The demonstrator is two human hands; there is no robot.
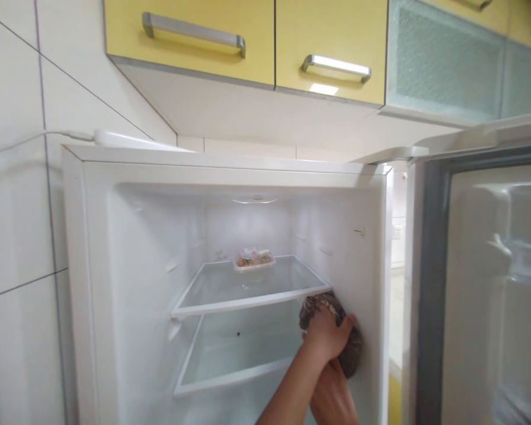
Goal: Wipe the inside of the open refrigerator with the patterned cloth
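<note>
Head camera footage shows an open white refrigerator (pixel 367 265), with a dark brown bundle with pale streaks (pixel 350 353) inside it, right of centre in the lower half of the frame, close to the inner right wall and by the right front corner of the upper glass shelf with white trim (pixel 252 302). The bare left hand (pixel 328 333) reaches up from the bottom of the frame, its fingers closed over the bundle and its thumb pointing to the right. Beneath it, the bare right hand (pixel 334 378) comes up from the bottom edge, crossed by the left wrist; its fingers are mostly hidden, so how far they are closed cannot be told. Near the middle of the frame, a clear plastic tray of reddish-brown food (pixel 254 260) sits towards the back of the upper shelf. Below that is a lower glass shelf with white trim (pixel 234 378). On the right side of the frame stands the open refrigerator door with a grey seal (pixel 431 295), and yellow cabinets with silver handles (pixel 265 41) run across the top.
</note>
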